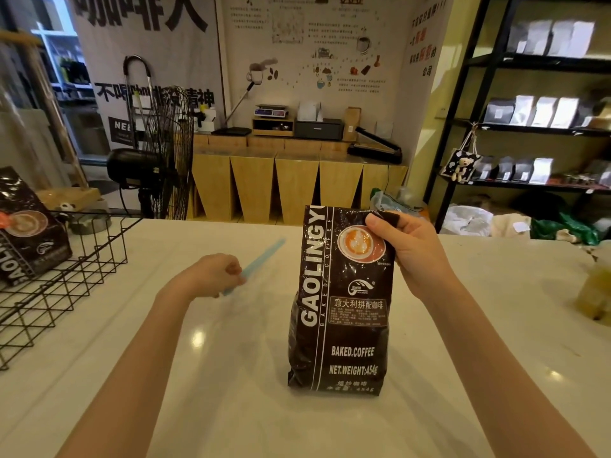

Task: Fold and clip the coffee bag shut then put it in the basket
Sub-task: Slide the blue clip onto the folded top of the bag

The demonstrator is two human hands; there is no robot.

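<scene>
Nearest, a smooth, glossy white countertop (231, 375). On it, upright, a tall dark crinkled foil coffee bag (340, 309) — top corner pinched by the right hand (410, 249), thumb in front. Left of it, the left hand (215, 272), closed around one end of a thin, straight, pale blue clip (261, 259). Farther left, a black wire basket (66, 269) — square grid, already containing a similar bag (26, 233).
</scene>
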